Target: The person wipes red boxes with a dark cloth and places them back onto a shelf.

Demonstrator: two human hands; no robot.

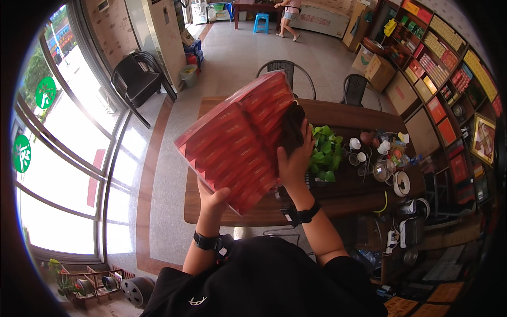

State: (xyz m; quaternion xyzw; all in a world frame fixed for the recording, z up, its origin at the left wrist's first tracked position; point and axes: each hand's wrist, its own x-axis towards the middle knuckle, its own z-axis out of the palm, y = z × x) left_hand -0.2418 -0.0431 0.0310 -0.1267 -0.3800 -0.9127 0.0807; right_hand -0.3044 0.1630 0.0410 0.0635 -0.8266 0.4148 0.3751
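Observation:
A large pack of red boxes in clear plastic wrap [232, 142] is held up, tilted, over the near left part of a dark wooden table [338, 195]. My left hand [214, 199] grips its lower left edge, thumb on the face. On the right side, my right hand [297, 158] presses its thumb against the pack, with its other fingers partly hidden. A dark, soft-looking cloth [292, 124] lies between the right hand's fingers and the pack. Each wrist wears a black strap.
A leafy green plant [325, 153] stands right of my right hand. Cups and teaware [372, 150] crowd the table's right side. Black chairs [140, 82] stand around. Shelves of boxes [438, 63] line the right wall. Another person [290, 16] is at the far end.

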